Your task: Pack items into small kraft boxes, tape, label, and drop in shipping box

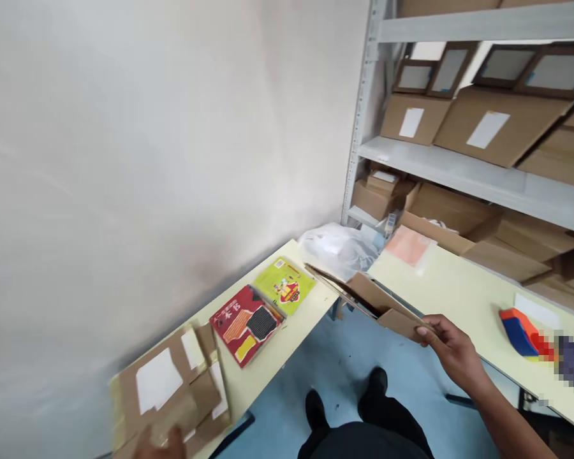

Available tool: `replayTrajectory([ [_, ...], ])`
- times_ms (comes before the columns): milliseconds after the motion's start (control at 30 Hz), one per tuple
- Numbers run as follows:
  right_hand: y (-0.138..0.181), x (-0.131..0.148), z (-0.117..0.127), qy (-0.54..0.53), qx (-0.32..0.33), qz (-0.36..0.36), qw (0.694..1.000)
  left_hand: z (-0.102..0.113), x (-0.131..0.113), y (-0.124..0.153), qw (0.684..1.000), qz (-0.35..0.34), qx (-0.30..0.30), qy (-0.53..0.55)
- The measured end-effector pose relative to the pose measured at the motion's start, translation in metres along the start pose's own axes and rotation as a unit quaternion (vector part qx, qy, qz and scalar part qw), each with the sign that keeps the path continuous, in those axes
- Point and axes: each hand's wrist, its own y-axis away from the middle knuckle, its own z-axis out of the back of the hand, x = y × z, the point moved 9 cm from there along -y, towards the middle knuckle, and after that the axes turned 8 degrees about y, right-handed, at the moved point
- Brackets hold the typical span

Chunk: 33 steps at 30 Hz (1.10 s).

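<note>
My right hand [452, 354] pinches the near end of a folded cardboard box [363, 294], thumb on top. The box is held tilted above the gap between two tables, its far end beside the left table's corner. At the lower left edge, my left hand [160, 447] shows only in part and is smeared by motion. It is over or on a flattened cardboard piece [136, 366] with white labels and tape; contact cannot be made out. Beyond that cardboard lie a red book [242, 322] and a green book [287, 284].
A clear plastic bag [337, 245] sits by the tables' far corner. On the right table [425, 287] are a pink sheet [410, 245] and a red-and-blue object [523, 333]. Metal shelving [459, 169] with cardboard boxes stands behind it. A white wall [172, 140] borders the left table.
</note>
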Motion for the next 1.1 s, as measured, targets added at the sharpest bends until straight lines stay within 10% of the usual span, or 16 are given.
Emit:
replayTrajectory([
  [200,-0.016,-0.03,0.074,0.05,0.009,0.034,0.998,-0.111,-0.317,0.17,0.886,-0.346,0.235,0.199],
  [333,-0.012,-0.068,0.136,0.062,-0.008,0.026,0.998,-0.164,-0.443,0.279,0.79,-0.44,0.384,0.188],
  [467,0.002,-0.122,0.195,0.04,-0.089,-0.032,0.995,-0.219,-0.485,0.354,0.741,-0.387,0.525,0.161],
  [700,0.017,-0.177,0.248,0.008,-0.2,-0.098,0.975,-0.29,-0.523,0.432,0.73,-0.361,0.569,0.116],
  [1100,-0.028,-0.22,0.262,-0.035,-0.277,-0.134,0.951,-0.365,-0.549,0.467,0.703,-0.408,0.579,0.066],
])
